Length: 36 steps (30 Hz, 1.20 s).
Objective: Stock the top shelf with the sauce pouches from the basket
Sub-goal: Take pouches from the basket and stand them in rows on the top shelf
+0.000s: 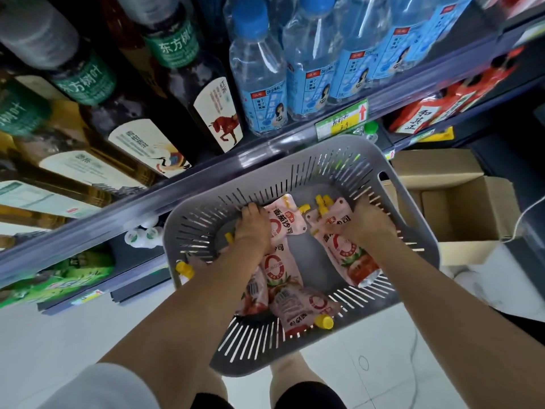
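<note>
Both hands reach into the grey slotted basket — left hand and right hand each gripping pink sauce pouches.

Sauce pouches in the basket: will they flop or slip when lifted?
Probably floppy: the sauce pouches lie bent and overlapping in the basket. Their glossy film may be slippery. The right hand is closed on one pouch body; its yellow cap looks rigid.

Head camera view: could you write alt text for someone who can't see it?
Two bare hands, left and right, reach into a grey basket and grip pink sauce pouches with yellow caps. Behind it stand shelves of water bottles and dark bottles.
</note>
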Each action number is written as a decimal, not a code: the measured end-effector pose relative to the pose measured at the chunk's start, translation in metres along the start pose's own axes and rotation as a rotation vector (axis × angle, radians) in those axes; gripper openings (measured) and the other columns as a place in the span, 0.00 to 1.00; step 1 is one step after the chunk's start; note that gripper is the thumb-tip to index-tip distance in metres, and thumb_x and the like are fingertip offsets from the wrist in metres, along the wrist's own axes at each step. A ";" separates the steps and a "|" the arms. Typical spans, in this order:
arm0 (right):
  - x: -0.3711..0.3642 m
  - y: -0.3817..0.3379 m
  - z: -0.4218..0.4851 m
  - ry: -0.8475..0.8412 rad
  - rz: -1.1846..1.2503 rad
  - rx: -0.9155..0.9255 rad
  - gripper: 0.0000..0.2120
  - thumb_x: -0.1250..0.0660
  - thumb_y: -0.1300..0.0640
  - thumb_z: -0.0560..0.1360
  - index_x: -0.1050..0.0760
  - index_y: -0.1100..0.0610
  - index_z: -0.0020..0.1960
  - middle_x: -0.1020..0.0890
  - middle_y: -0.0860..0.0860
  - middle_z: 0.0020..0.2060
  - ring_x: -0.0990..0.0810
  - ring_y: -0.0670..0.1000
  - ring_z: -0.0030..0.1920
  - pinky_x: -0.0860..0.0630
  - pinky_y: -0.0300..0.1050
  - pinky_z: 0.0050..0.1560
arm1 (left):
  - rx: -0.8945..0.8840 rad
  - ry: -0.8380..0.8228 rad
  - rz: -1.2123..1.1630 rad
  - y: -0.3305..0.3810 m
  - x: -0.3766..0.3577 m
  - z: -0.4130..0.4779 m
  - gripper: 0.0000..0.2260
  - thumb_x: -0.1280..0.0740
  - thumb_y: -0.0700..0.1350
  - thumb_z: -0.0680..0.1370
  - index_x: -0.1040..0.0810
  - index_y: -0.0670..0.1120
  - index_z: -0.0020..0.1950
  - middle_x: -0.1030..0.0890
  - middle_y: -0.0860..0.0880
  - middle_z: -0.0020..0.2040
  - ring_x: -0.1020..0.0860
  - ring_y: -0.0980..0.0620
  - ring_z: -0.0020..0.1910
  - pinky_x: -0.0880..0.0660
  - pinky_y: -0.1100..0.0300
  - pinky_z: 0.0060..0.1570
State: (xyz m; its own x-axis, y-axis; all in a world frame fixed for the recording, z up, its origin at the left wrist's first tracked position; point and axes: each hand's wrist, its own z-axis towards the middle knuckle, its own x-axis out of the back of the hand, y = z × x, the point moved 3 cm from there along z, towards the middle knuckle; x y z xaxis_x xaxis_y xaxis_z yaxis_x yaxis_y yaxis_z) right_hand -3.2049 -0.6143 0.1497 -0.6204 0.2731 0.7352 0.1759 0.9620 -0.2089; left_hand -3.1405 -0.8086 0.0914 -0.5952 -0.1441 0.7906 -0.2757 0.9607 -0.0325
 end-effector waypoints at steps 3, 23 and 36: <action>-0.013 -0.005 -0.004 0.110 -0.267 0.114 0.36 0.35 0.37 0.72 0.40 0.61 0.68 0.28 0.60 0.63 0.26 0.61 0.62 0.26 0.54 0.54 | -0.008 -0.032 -0.013 -0.002 -0.003 0.000 0.48 0.24 0.58 0.66 0.44 0.41 0.76 0.41 0.41 0.70 0.41 0.42 0.71 0.39 0.50 0.71; -0.092 -0.049 -0.004 0.018 -0.482 -0.007 0.52 0.40 0.34 0.73 0.63 0.70 0.74 0.54 0.69 0.73 0.42 0.64 0.70 0.31 0.58 0.61 | 0.251 -0.321 0.179 0.003 0.014 -0.015 0.53 0.28 0.69 0.63 0.43 0.39 0.75 0.34 0.39 0.66 0.29 0.42 0.64 0.23 0.48 0.54; -0.110 -0.067 0.009 0.011 -0.251 -0.024 0.53 0.35 0.37 0.69 0.61 0.65 0.75 0.53 0.64 0.75 0.52 0.64 0.74 0.39 0.67 0.67 | 0.193 -0.190 0.114 -0.007 -0.010 -0.020 0.56 0.27 0.64 0.65 0.57 0.38 0.77 0.42 0.37 0.71 0.35 0.37 0.68 0.26 0.43 0.56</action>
State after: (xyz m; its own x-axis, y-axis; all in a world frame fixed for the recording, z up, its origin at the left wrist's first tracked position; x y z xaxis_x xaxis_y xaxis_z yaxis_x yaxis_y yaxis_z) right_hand -3.1552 -0.7092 0.0772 -0.6389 0.0255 0.7689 0.0355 0.9994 -0.0036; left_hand -3.1175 -0.8093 0.0964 -0.7561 -0.0966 0.6472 -0.3263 0.9130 -0.2449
